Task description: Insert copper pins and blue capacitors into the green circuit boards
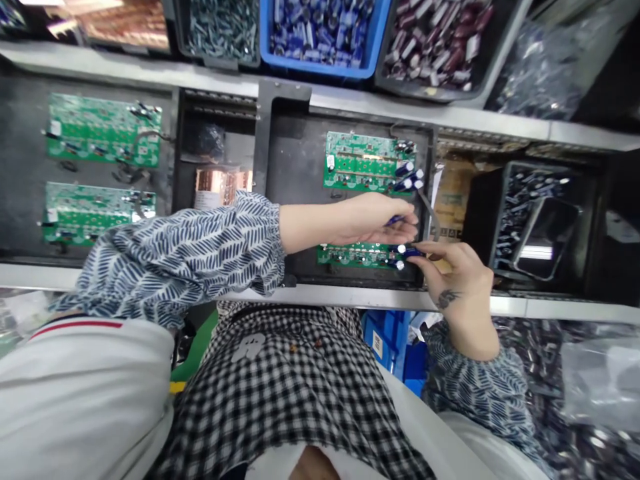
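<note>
The near green circuit board (pixel 350 255) lies in a dark tray, its upper part hidden under my left hand. My right hand (pixel 460 270) pinches a blue cylindrical capacitor (pixel 413 253) at that board's right end, close to other capacitors with silver tops. Just above it, my left hand (pixel 375 217) hovers with curled fingers around a blue capacitor (pixel 395 219); whether it holds more is hidden. Farther back in the same tray, another green circuit board (pixel 367 162) carries several blue capacitors (pixel 407 177) at its right end.
Two more boards (pixel 103 130) lie in the left tray. Along the back stand a blue bin (pixel 324 65) of blue capacitors, a dark bin (pixel 427 90) of maroon ones and a bin of small dark parts (pixel 223 30). A phone (pixel 547 237) rests on a parts box at right. Metal rails (pixel 350 295) edge the bench.
</note>
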Demonstrator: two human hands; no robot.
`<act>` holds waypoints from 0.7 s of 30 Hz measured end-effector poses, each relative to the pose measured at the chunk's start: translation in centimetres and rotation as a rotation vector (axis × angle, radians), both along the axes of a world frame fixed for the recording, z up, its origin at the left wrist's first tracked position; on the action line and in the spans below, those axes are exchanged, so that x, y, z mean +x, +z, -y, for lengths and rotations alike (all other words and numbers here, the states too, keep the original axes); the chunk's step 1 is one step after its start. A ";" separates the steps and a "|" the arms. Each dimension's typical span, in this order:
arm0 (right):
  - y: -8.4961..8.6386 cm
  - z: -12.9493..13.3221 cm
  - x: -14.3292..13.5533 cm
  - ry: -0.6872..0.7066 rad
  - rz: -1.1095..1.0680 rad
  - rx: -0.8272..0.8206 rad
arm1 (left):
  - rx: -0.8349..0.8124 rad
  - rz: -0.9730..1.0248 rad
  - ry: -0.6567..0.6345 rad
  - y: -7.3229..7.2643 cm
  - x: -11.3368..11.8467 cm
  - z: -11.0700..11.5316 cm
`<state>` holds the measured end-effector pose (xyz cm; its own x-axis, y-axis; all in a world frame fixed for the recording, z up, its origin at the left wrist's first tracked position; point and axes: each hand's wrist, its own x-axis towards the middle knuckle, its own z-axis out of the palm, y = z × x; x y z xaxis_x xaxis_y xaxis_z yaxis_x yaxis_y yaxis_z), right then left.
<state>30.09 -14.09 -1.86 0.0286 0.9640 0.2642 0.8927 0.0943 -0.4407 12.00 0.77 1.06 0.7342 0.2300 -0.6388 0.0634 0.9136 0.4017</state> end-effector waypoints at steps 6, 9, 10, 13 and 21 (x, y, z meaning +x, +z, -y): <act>-0.7 0.5 -0.5 0.038 0.153 0.002 | 0.035 -0.028 -0.058 -0.1 -0.7 -0.5; -0.5 1.1 -1.2 0.039 0.169 -0.015 | 0.076 -0.010 -0.022 0.0 -1.1 -0.5; -0.3 1.2 -1.6 0.045 0.160 -0.015 | 0.111 -0.011 0.000 0.0 -1.2 -0.3; 0.8 1.0 -2.8 0.038 0.090 0.093 | 0.178 -0.032 -0.008 0.0 -0.9 0.6; 0.7 1.5 -2.1 -0.102 -0.071 0.292 | 0.407 0.035 -0.389 1.0 1.7 1.9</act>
<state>28.04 -15.56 -1.17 0.1498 0.8389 0.5233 0.8719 0.1375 -0.4701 13.69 -1.11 2.06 0.8330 0.1612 -0.5293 0.3450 0.5965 0.7246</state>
